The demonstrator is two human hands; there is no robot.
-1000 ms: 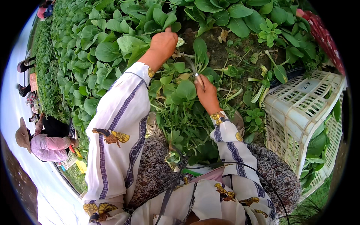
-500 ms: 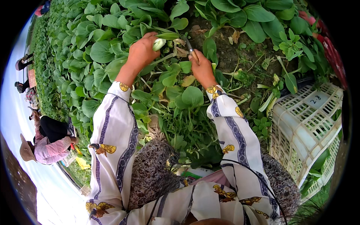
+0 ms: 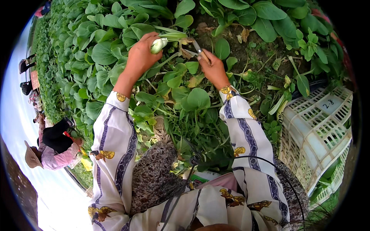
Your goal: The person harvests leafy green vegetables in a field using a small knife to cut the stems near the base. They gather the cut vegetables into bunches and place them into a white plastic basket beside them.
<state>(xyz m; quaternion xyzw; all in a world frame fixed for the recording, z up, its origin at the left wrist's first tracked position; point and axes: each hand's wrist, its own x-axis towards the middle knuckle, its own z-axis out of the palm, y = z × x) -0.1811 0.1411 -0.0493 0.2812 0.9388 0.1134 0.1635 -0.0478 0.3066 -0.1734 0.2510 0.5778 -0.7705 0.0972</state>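
Observation:
My left hand point(image 3: 142, 57) is closed round a bok choy point(image 3: 158, 45), whose pale cut base points toward me and whose green stalks stretch away to the right. My right hand point(image 3: 214, 71) grips a small knife point(image 3: 202, 53) by its light wooden handle. The metal blade points up and left, close to a withered tan leaf point(image 3: 186, 41) at the stalks; whether they touch I cannot tell. Leafy bok choy plants point(image 3: 104, 53) crowd round my left hand, and low green leaves point(image 3: 197, 98) spread below both hands.
A white slatted plastic crate point(image 3: 314, 119) with greens inside stands at my right. Brown soil point(image 3: 239, 48) shows beyond my right hand. Cut leaves lie near the crate. At far left, a person in a hat and pink top point(image 3: 58, 154) crouches by the row, with others farther off.
My right hand and the knife have shifted a little right and down. My left hand has moved slightly left, with the bok choy's base turned more toward me.

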